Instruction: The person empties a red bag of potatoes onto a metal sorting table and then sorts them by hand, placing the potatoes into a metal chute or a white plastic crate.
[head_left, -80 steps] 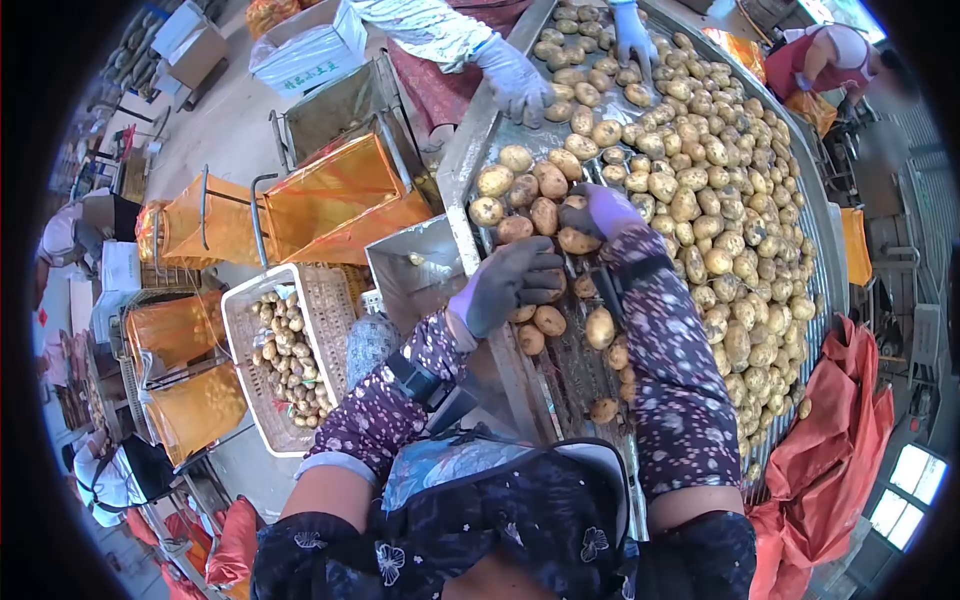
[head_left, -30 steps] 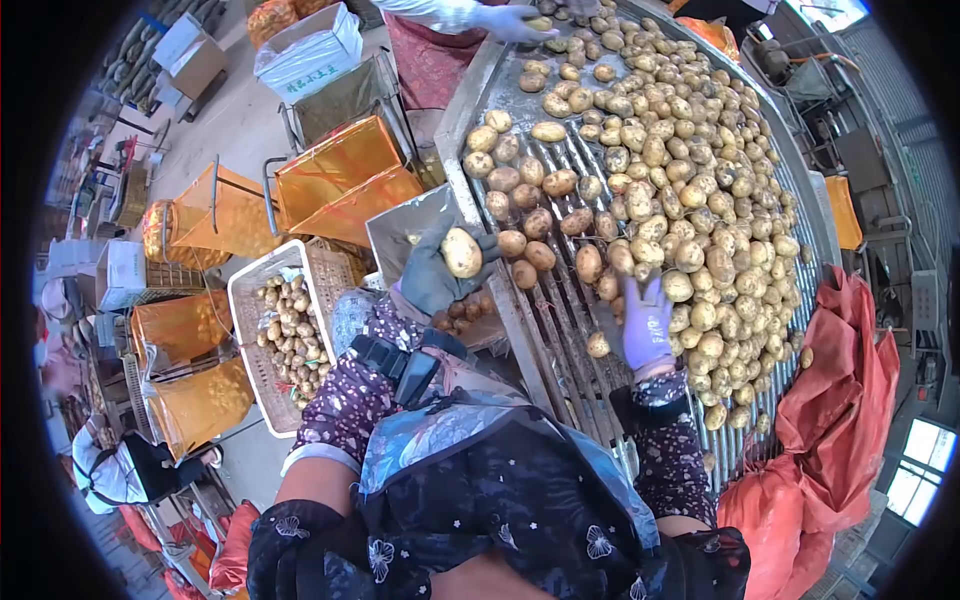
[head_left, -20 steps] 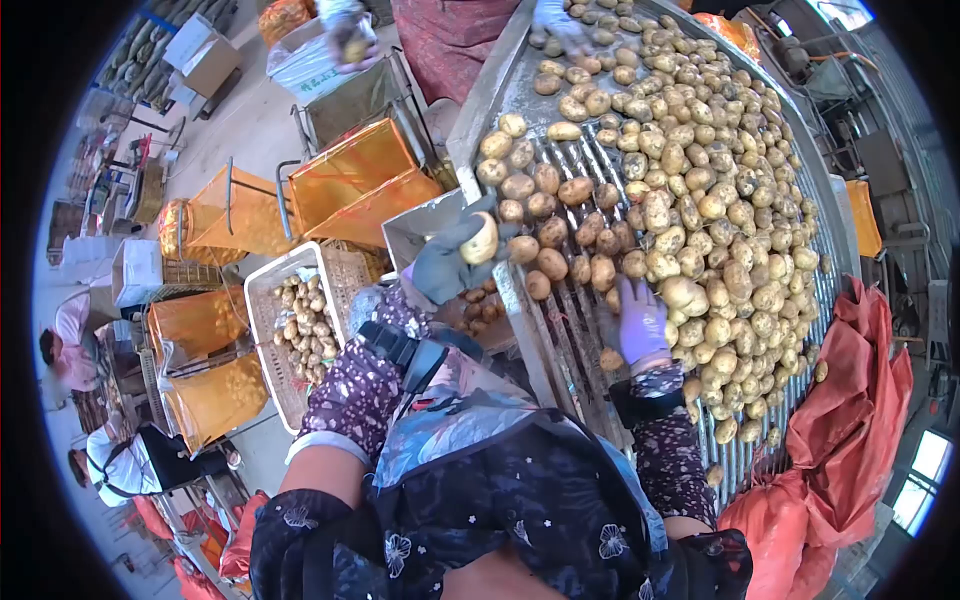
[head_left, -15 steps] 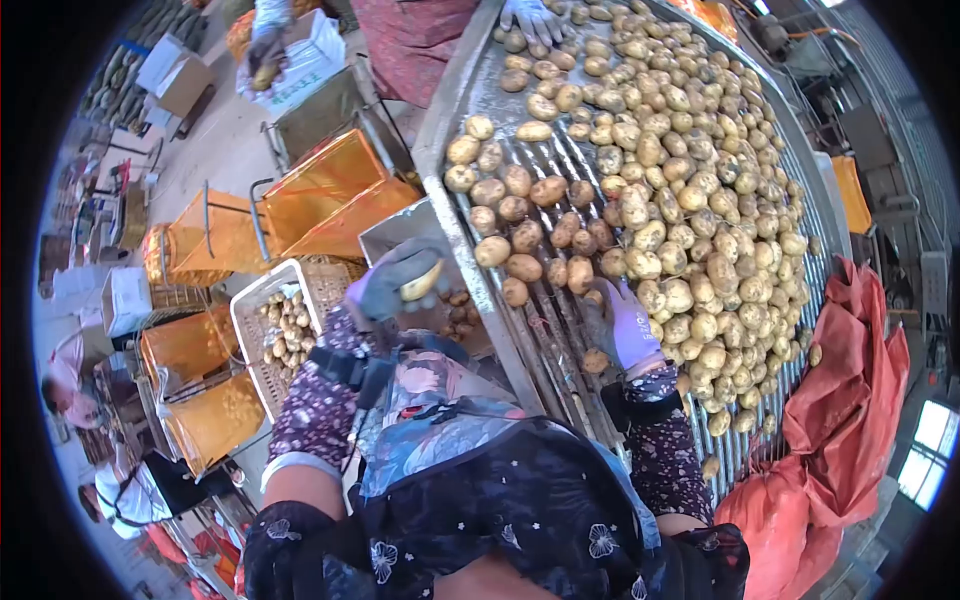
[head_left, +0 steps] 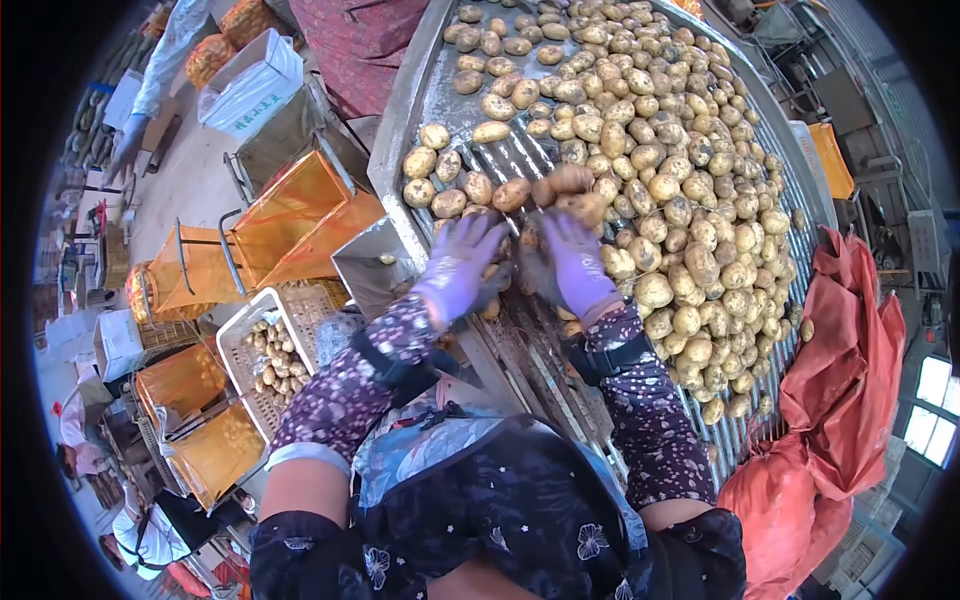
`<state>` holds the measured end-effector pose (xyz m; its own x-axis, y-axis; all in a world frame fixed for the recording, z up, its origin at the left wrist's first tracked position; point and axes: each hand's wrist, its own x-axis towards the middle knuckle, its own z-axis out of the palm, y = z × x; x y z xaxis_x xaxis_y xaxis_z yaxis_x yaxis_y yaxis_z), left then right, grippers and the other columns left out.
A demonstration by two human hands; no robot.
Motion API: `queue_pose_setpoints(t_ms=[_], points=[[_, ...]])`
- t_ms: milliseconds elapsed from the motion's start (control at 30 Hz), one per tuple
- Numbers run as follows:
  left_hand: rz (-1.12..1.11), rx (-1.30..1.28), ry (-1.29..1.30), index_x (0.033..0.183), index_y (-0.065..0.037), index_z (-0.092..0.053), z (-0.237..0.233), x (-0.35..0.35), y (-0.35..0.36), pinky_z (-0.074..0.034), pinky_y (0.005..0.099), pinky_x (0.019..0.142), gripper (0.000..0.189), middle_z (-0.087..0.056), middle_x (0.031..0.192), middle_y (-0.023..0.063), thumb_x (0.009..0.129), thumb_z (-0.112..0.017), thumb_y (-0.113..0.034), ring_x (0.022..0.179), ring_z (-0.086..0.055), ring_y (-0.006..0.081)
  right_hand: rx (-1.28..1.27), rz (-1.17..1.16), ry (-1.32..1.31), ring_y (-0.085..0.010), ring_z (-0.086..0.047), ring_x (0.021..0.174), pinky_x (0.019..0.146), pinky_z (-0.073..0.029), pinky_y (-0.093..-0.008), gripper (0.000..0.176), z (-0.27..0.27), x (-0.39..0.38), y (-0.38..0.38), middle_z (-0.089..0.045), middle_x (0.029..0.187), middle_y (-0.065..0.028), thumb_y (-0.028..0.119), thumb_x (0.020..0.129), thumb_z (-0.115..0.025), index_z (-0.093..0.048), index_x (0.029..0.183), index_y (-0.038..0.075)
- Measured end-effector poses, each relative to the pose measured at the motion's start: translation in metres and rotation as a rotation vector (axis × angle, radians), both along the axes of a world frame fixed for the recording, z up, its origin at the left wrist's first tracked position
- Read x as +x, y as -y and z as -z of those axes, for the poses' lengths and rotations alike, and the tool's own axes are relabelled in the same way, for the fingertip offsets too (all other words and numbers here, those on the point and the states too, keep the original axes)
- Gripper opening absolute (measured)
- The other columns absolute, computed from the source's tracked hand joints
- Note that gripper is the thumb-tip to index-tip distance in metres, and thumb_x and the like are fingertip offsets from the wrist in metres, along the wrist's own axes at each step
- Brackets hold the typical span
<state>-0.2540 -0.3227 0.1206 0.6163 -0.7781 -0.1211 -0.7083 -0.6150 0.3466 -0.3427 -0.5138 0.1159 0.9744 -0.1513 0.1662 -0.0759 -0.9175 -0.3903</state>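
Both my hands wear purple gloves with grey-dark fingers and rest among potatoes on a slatted metal sorting table (head_left: 400,150). My left hand (head_left: 462,265) lies with fingers stretched over a few potatoes near the table's left edge; their tips partly hide what is underneath. Close by, my right hand (head_left: 575,262) has its fingers apart and touches potatoes at the edge of the big potato pile (head_left: 690,220). Just beyond its fingertips, some potatoes (head_left: 572,190) are blurred by motion. Loose potatoes (head_left: 450,185) sit left of the pile. Neither hand visibly grips a potato.
Left of the table stand a white plastic crate (head_left: 240,350) holding small potatoes, a grey metal chute (head_left: 365,265) and orange mesh bags (head_left: 300,225) on frames. Red sacks (head_left: 840,380) lie at right. Another person's patterned clothing (head_left: 355,45) shows at the far side.
My left hand, which held a potato beside the table, has moved right onto the slats, and that potato no longer shows in it. My right hand has moved forward and left. Potatoes there have shifted.
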Motion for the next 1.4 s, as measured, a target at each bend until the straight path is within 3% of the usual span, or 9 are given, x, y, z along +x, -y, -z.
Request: queue_pose_setpoints(t_ms=[67, 200, 300, 500, 767, 867, 1100, 1300, 1400], points=[[-0.011, 0.097, 0.068, 0.146, -0.009, -0.038, 0.021, 0.002, 0.014, -0.022, 0.0524, 0.115, 0.066, -0.040, 0.150, 0.0188, 0.093, -0.056, -0.044, 0.141, -0.033, 0.0387, 0.268, -0.141, -0.090, -0.0451, -0.044, 0.129, 0.105, -0.035, -0.0564, 0.054, -0.022, -0.001, -0.003, -0.050, 0.133, -0.0278, 0.034, 0.088, -0.063, -0.053, 0.129, 0.000], [0.049, 0.206, 0.226, 0.150, -0.007, -0.032, 0.042, 0.038, 0.020, -0.016, 0.0547, 0.117, 0.081, -0.030, 0.156, 0.0166, 0.088, -0.059, -0.050, 0.145, -0.026, 0.0350, -0.115, 0.141, 0.013, -0.0450, -0.049, 0.120, 0.099, -0.042, -0.0512, 0.044, -0.012, -0.035, 0.016, -0.056, 0.123, -0.0206, 0.024, 0.084, -0.068, -0.058, 0.124, 0.008], [0.011, 0.199, 0.235, 0.150, -0.006, -0.030, 0.040, 0.072, 0.025, -0.017, 0.0541, 0.117, 0.087, -0.029, 0.156, 0.0130, 0.081, -0.069, -0.042, 0.144, -0.027, 0.0319, -0.309, -0.050, -0.151, -0.0459, -0.044, 0.125, 0.102, -0.039, -0.0518, 0.042, -0.018, -0.052, 0.006, -0.054, 0.128, -0.0187, 0.022, 0.083, -0.069, -0.060, 0.122, 0.008], [-0.159, 0.187, 0.238, 0.150, -0.010, -0.031, 0.048, 0.120, 0.042, -0.021, 0.0523, 0.116, 0.085, -0.039, 0.150, 0.0133, 0.080, -0.073, -0.033, 0.141, -0.033, 0.0308, 0.281, -0.106, -0.226, -0.0372, -0.067, 0.067, 0.064, -0.055, -0.0428, 0.022, -0.046, 0.012, 0.043, -0.069, 0.076, -0.0173, 0.018, 0.089, -0.065, -0.062, 0.103, 0.001], [-0.042, -0.086, 0.170, 0.137, -0.004, -0.048, 0.039, 0.066, -0.007, -0.028, 0.0484, 0.113, 0.060, -0.053, 0.135, 0.0206, 0.087, -0.067, -0.031, 0.129, -0.046, 0.0384, -0.385, -0.291, -0.277, -0.0409, -0.062, 0.096, 0.085, -0.052, -0.0463, 0.036, 0.000, 0.066, 0.017, -0.061, 0.111, -0.0244, 0.026, 0.089, -0.061, -0.056, 0.116, 0.002], [-0.080, -0.237, -0.055, 0.134, -0.003, -0.052, 0.018, 0.062, -0.008, -0.037, 0.0441, 0.107, 0.048, -0.059, 0.130, 0.0168, 0.093, -0.062, -0.028, 0.123, -0.053, 0.0319, 0.010, -0.157, -0.593, -0.0351, -0.065, 0.094, 0.080, -0.054, -0.0461, 0.023, -0.035, 0.100, 0.025, -0.061, 0.111, -0.0201, 0.023, 0.092, -0.055, -0.059, 0.107, 0.006], [-0.520, -1.023, -1.504, 0.137, -0.004, -0.049, 0.003, 0.043, 0.017, -0.049, 0.0288, 0.084, 0.051, -0.060, 0.124, 0.0071, 0.099, -0.057, -0.037, 0.103, -0.061, 0.0144, -0.062, 0.055, -0.421, -0.0411, -0.062, 0.103, 0.087, -0.051, -0.0476, 0.041, 0.026, 0.161, 0.039, -0.062, 0.114, -0.0223, 0.030, 0.089, -0.064, -0.057, 0.120, 0.003], [-0.457, -1.113, -1.707, 0.144, -0.004, -0.041, 0.012, 0.053, 0.014, -0.050, 0.0306, 0.091, 0.043, -0.052, 0.133, 0.0086, 0.103, -0.045, -0.015, 0.110, -0.057, 0.0178, 0.496, -0.374, -0.478, -0.0341, -0.065, 0.105, 0.090, -0.052, -0.0417, 0.054, -0.017, 0.119, 0.026, -0.066, 0.112, -0.0208, 0.043, 0.093, -0.061, -0.054, 0.128, 0.002], [-0.519, -1.104, -1.693, 0.137, -0.003, -0.047, 0.020, 0.056, 0.011, -0.052, 0.0297, 0.092, 0.035, -0.057, 0.122, 0.0085, 0.105, -0.041, -0.013, 0.107, -0.058, 0.0170, 0.156, -0.055, -0.540, -0.0271, -0.066, 0.101, 0.090, -0.052, -0.0410, 0.045, -0.025, 0.164, 0.062, -0.064, 0.122, -0.0199, 0.024, 0.091, -0.067, -0.056, 0.129, 0.001]])
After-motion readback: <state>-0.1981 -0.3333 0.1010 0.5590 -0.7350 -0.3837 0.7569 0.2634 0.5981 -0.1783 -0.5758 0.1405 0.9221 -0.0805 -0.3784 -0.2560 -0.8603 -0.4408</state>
